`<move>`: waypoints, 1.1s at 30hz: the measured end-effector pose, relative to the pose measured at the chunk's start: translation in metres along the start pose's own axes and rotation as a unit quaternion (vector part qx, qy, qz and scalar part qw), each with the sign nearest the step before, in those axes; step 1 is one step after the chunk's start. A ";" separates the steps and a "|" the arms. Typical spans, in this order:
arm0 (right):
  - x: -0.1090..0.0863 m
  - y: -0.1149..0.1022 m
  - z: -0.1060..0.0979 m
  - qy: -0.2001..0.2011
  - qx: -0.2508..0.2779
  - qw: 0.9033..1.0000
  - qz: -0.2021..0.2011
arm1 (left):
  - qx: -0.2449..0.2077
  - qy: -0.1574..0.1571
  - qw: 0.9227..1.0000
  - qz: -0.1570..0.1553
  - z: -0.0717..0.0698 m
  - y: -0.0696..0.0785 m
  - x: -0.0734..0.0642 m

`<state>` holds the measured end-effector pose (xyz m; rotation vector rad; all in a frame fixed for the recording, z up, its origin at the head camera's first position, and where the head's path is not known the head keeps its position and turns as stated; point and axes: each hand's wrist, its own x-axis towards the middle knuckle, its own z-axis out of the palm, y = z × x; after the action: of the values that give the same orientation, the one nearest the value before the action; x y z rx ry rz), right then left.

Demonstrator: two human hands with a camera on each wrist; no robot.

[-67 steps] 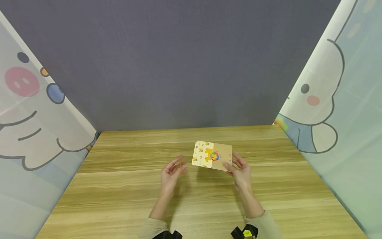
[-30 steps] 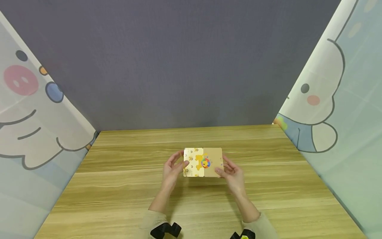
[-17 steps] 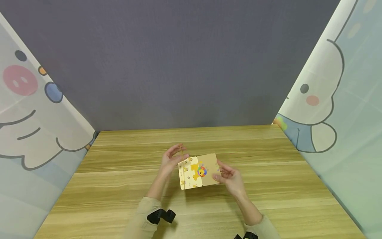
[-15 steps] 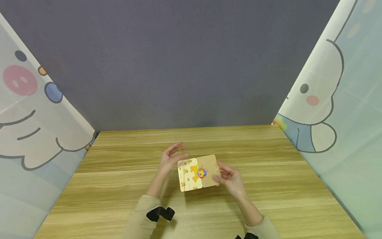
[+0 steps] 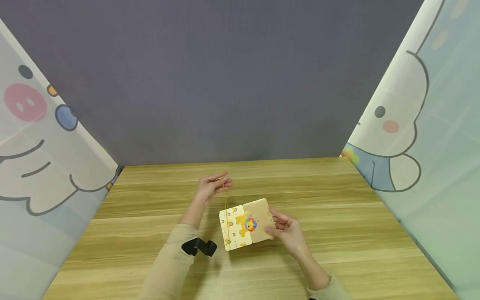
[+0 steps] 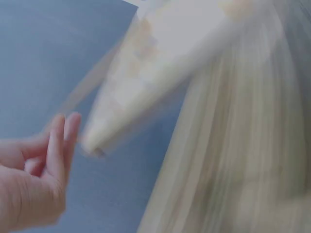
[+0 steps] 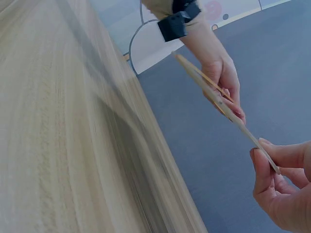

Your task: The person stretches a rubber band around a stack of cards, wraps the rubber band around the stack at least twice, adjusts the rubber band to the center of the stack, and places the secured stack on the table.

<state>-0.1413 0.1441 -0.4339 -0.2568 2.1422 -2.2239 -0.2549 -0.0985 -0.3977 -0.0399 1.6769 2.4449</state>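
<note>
A small notebook (image 5: 260, 221), half cream and half tan with a printed lion across the middle, is held tilted above the table. My right hand (image 5: 290, 234) pinches its right edge between thumb and fingers. A thin yellow elastic band (image 5: 226, 199) runs along the cream side and stretches up to my left hand (image 5: 210, 187), whose fingertips hold it beyond the notebook's upper left corner. Seen edge-on in the right wrist view, the notebook (image 7: 238, 120) is thin, with the band standing off it. Motion blurs the notebook (image 6: 141, 73) in the left wrist view.
The wood-grain table (image 5: 356, 225) lies beneath both hands. A dark grey panel (image 5: 232, 83) rises behind it, and cartoon-printed curtains (image 5: 397, 166) flank the sides. A black wrist strap (image 5: 198, 246) sits on the left sleeve.
My left hand has come to the notebook's left edge, then moved up and away, drawing the elastic band out. The notebook has shifted left and nearer, and tilted, in my right hand.
</note>
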 end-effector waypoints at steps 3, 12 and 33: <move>0.000 0.001 0.002 0.011 0.000 1.000 -0.004 | 0.001 0.007 0.999 -0.043 0.002 0.005 0.004; 0.001 0.004 0.005 0.034 -0.015 0.999 0.026 | 0.164 -0.066 0.979 -0.100 0.002 0.015 0.014; -0.002 0.011 0.009 0.036 -0.007 0.998 0.044 | 0.595 -0.381 0.707 -0.022 0.021 0.047 0.005</move>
<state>-0.1391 0.1354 -0.4445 -0.0830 2.1586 -2.2037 -0.2659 -0.0951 -0.3473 0.9118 2.2614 0.6601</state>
